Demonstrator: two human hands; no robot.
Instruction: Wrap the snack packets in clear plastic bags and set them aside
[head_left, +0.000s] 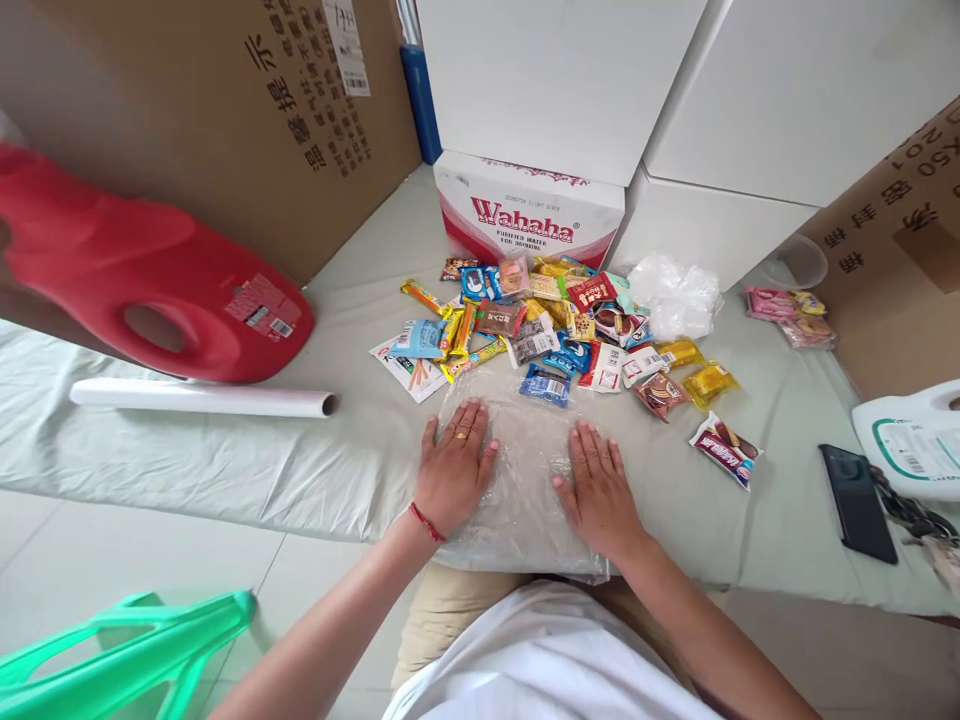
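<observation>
A clear plastic bag [525, 490] lies flattened on the pale green cloth in front of me, its near end reaching the edge by my lap. My left hand [454, 470] rests palm down on the bag's left side, fingers spread. On its right side lies my right hand [600, 490], also flat with fingers apart. Just beyond my fingertips is a pile of small wrapped snacks [532, 340] in many colours. The nearest is a blue packet [545, 386], touching or close to the bag's far end. A dark red and white snack packet [726, 450] lies apart, right of my right hand.
Crumpled clear plastic [675, 295] sits behind the pile, near a Wahaha box [529, 215]. Left are a red jug [165, 270] and a white roll [202, 397]. Right are a phone [859, 503], a white bottle [911, 440] and pink packets [787, 310]. A green stool [127, 650] stands below.
</observation>
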